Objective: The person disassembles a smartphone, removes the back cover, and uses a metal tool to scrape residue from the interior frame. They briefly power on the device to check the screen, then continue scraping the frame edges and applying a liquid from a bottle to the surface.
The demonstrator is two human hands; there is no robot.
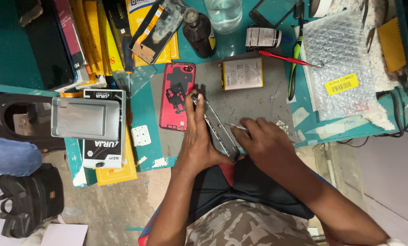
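My left hand [199,136] grips the thin, stiff dark phone frame [220,130] edge-up on the grey work mat [254,102]; my right hand [265,141] pinches slim metal tweezers [236,126]. It seems light and fragile, best held by its edges.

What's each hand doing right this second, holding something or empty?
Left hand: closed around the phone frame, holding it on edge on the grey mat.
Right hand: closed on a thin pointed tool, its tip at the frame.

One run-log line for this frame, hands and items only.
left hand: holds phone frame on edge | right hand: thin tool at frame | grey mat: red back cover, battery
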